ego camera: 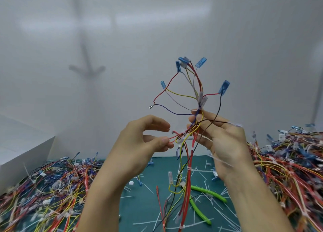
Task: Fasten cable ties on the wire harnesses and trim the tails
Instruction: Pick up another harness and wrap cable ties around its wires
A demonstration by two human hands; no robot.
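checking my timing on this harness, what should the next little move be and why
Probably cinch the white cable tie snug. The left hand pinches a red wire loop right beside it, the right hand grips the wire harness upright, and the tie's tail appears untrimmed. The green cutters lie on the mat, so trimming likely comes after.

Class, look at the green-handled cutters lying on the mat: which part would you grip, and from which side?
Grip the green-handled cutters around both handles, coming from above on the right: they lie flat on the mat, handles splayed toward the near right, while the head is hidden behind the hanging wire harness.
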